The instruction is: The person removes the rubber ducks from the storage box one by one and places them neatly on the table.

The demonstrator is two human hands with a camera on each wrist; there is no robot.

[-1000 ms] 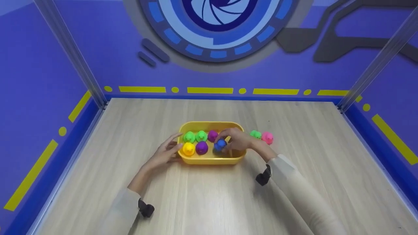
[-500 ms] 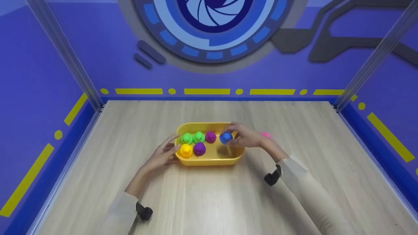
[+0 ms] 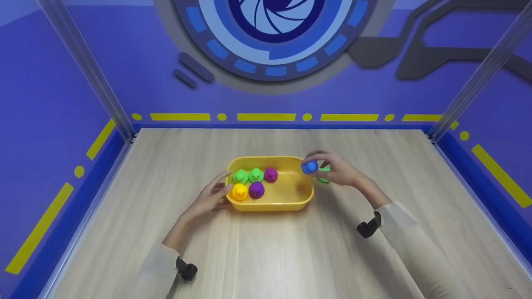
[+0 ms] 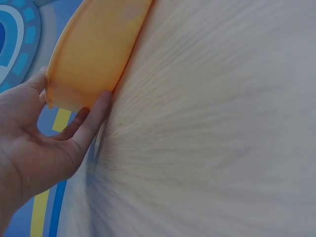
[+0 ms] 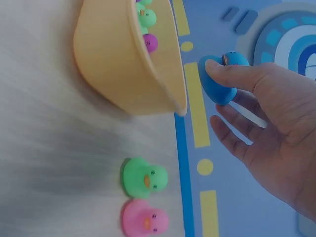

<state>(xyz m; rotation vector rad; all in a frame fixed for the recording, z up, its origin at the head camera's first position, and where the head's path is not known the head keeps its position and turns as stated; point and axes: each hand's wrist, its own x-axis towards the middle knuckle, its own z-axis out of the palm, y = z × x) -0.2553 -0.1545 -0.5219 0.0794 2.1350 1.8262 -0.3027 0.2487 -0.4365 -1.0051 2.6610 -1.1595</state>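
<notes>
The right hand (image 3: pixel 338 170) pinches the blue duck (image 3: pixel 309 167) at the yellow tub's (image 3: pixel 270 204) 3 o'clock rim. Best set it upright on the worktop (image 3: pixel 266 253) beside the green duck (image 5: pixel 143 177). The left hand (image 3: pixel 208 199), fingers straight, steadies the tub's 9 o'clock wall.

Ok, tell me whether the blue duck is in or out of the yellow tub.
Out: the right hand pinches the blue duck above the yellow tub's right rim.

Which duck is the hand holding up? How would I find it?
Find the yellow tub in the middle of the wooden table. Just past its right end, the right hand pinches a blue duck in the air. It is the only blue one; the others are green, purple, yellow or pink.
</notes>
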